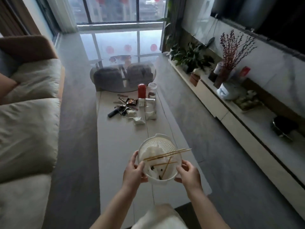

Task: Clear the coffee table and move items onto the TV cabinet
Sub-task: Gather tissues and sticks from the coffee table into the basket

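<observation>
A white perforated colander (158,142) sits over the near part of the long coffee table (118,146). It holds crumpled tissue and several bamboo skewers (170,153) that stick out to the right. My left hand (134,171) grips its left rim, thumb inside. My right hand (188,173) grips the right rim. Farther along the table lie a red bottle (142,90), a clear jar (152,90), snack wrappers (131,101), white packets (139,120) and a black-handled tool (115,112). The TV cabinet (247,126) runs along the right wall.
A beige sofa (28,121) lines the left side. On the cabinet stand potted plants (189,57), a vase of red branches (229,52), a white container (228,92) and a dark bowl (283,128). A round glass table with two grey stools (123,76) lies beyond.
</observation>
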